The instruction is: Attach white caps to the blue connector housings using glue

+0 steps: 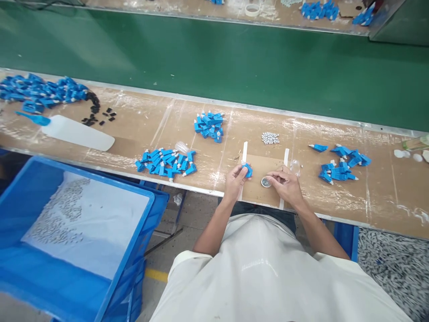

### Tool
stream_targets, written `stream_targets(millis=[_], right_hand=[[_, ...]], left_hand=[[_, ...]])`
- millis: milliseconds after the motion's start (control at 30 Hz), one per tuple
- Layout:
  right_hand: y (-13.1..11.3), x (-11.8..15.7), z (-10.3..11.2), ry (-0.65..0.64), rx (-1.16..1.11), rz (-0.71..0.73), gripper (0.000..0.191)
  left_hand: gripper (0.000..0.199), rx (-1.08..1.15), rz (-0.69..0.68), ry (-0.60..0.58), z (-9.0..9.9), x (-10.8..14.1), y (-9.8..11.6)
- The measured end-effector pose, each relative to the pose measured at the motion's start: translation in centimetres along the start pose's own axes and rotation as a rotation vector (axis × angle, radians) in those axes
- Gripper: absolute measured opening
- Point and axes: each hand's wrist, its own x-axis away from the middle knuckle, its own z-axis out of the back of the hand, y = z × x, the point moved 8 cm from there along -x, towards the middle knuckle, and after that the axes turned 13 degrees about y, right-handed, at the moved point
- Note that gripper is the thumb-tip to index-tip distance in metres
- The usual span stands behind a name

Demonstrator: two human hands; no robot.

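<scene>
Between the thumb and fingers of my left hand [236, 180] is a small blue plastic part [247, 170], held just above the bench. My right hand [284, 182] pinches the edge of a small round grey dish [266, 181]; its contents are too small to tell. Both hands are over a brown board [259, 193] with white tape strips along its left and right sides. Beyond the board lies a small heap of tiny silvery pieces [270, 138]. A clear plastic cup [295, 167] is beside my right hand.
Blue parts lie in piles at the centre [209, 126], the left [166, 163], the right [342, 165] and far left [40, 89]. A white scoop [78, 133] is near some black pieces [94, 107]. A blue crate [134, 223] stands below the bench, before a green conveyor belt [214, 67].
</scene>
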Motion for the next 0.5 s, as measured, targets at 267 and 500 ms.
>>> stream_targets(millis=[267, 500], right_hand=[[-0.6, 0.0, 1.2, 0.023, -0.139, -0.108, 0.026], [-0.6, -0.2, 2.2, 0.082, -0.312, -0.292, 0.032]], left_hand=[[0.048, -0.049, 0.064, -0.088, -0.8, 1.6, 0.6], [0.059, -0.055, 0.215, -0.207, -2.6, 3.9, 0.5]])
